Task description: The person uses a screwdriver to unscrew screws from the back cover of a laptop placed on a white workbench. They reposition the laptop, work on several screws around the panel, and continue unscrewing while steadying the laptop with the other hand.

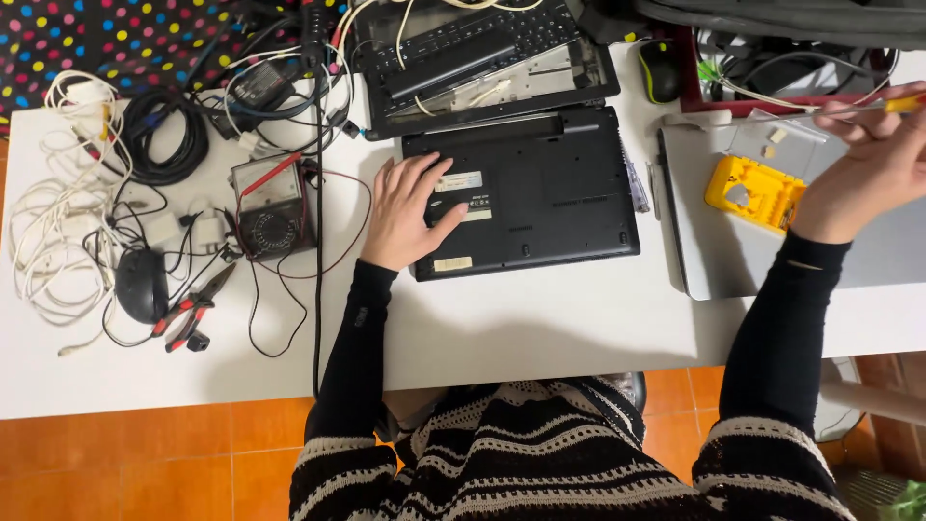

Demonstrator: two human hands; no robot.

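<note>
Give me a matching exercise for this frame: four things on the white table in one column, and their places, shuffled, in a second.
Things:
1. black laptop base
2. yellow case
3. red-handled pliers
4. black computer mouse

Places:
A. far edge, right of the keyboard panel
B. under the left hand
C. on the grey laptop lid
D. left side, among the cables

Pairs: 1-B, 2-C, 3-D, 4-A

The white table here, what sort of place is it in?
Probably a home electronics repair bench: an upturned black laptop under the left hand, an analogue multimeter, red-handled pliers and tangled cables on the white table.
</note>
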